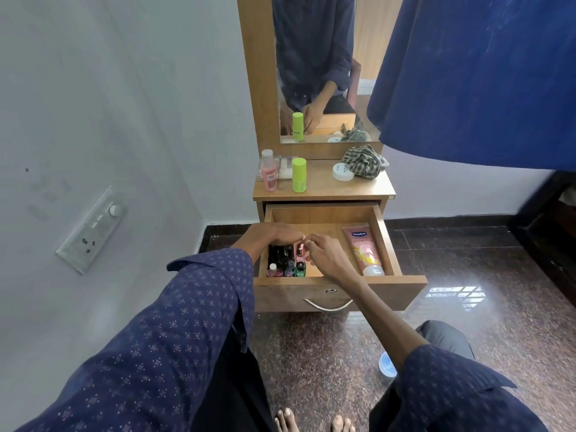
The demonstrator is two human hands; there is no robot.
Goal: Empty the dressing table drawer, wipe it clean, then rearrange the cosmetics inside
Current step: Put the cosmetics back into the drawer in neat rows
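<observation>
Both hands over open drawer (386, 244) left half: right hand (324, 255) pinched small pink bottle (300, 251) beside upright bottles (282, 263); left hand (274, 233) curled, grip unclear; drawer middle bare, tube (363, 249) along right wall.

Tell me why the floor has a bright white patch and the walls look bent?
Head view: the shiny floor mirrors a window as glare; the wide-angle lens curves the wall and stretches the sleeves; the small bottles lie shaded beneath both hands.
</observation>
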